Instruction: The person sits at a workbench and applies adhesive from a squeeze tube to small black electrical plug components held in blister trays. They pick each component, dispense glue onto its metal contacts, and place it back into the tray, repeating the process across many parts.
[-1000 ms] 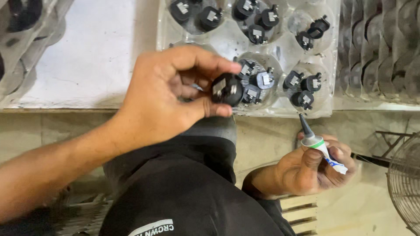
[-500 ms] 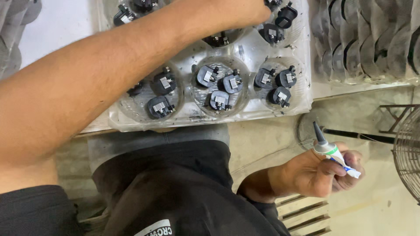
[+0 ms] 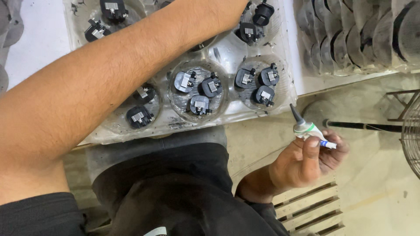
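Right hand (image 3: 306, 164) of mine sits low, below the table edge (image 3: 350, 81), curled shut around a small glue tube (image 3: 311, 130). My thumb lies up along the tube's white body and my fingers wrap it from the far side. The tube's long axis runs on a slant: its dark tapered nozzle points up and to the left, toward the near right corner of the clear plastic tray (image 3: 227, 46), while its blue tail end sticks out down and to the right past my fingers. The nozzle tip stands just short of the tray, touching nothing that I can see.

My left forearm (image 3: 109, 87) stretches across the tray toward its far side; that hand is out of view past the top edge, so I cannot tell its grip. Each round pocket of the tray holds small black plug-like parts (image 3: 200, 105), set in groups. Stacked clear trays (image 3: 363, 35) lie to the right, and a wire fan guard (image 3: 411, 131) shows at the right edge.
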A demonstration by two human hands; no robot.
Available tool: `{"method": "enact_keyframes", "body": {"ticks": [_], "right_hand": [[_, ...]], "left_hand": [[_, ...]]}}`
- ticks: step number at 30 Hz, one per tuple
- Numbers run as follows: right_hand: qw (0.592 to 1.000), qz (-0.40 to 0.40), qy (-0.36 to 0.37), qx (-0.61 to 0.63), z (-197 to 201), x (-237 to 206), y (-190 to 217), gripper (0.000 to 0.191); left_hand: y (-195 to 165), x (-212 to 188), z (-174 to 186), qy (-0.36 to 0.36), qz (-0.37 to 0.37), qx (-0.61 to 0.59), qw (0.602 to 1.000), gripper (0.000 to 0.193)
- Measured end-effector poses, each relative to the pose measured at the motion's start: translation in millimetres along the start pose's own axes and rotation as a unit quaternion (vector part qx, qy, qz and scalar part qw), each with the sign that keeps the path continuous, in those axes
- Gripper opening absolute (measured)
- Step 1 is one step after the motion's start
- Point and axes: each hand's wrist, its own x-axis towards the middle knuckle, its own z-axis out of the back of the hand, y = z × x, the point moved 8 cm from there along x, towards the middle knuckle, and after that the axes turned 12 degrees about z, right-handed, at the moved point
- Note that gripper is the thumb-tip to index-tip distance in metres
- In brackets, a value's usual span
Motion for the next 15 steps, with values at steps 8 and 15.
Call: {"method": "enact_keyframes", "body": {"ticks": [8,15], "right_hand": [[0.998,-0.038,0.046,0.003,-2.5,-4.0,-6.4,0.031],[0.994,-0.036,0.088,0.048,9.1,-4.3,-16.6,0.030]], "left_hand": [[-18.4,-2.1,-1.0,0.008,-0.016,0.017,1.000,0.042],[-34.8,4.0,-0.6,0.010,-0.023,0.030,0.999,0.042]]}}
